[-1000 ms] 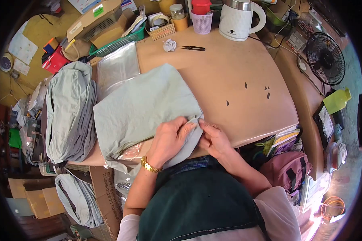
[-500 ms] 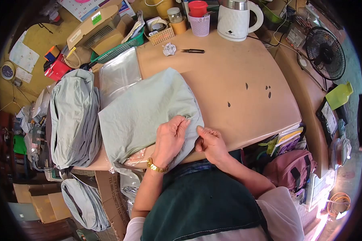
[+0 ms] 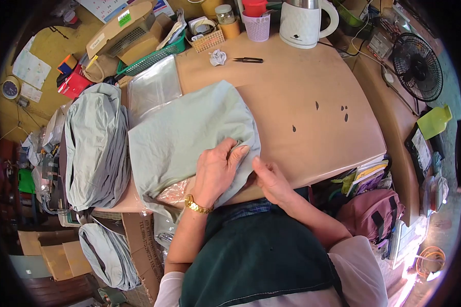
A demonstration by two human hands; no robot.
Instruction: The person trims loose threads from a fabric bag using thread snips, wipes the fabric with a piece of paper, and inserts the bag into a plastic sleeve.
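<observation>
A pale grey-green cloth [image 3: 189,123] lies spread over the near left part of the tan table, its lower edge hanging past the front. My left hand [image 3: 217,166], with a gold watch at the wrist, is closed on a fold near the cloth's right edge. Just to the right, my right hand [image 3: 272,180] is at that edge, thumb up; its fingertips are partly hidden, so whether they grip the fabric is unclear. Clear plastic bags [image 3: 156,84] lie beyond the cloth, partly under it.
A stack of folded grey cloth [image 3: 97,148] sits at the left. Small black snips [image 3: 248,60] and crumpled paper [image 3: 217,57] lie farther back. A white kettle [image 3: 300,25] stands at the rear, a black fan [image 3: 418,67] at the right.
My right hand came off the cloth's edge half a second ago and is now back close against it. My left hand has stayed on the fold, shifting slightly.
</observation>
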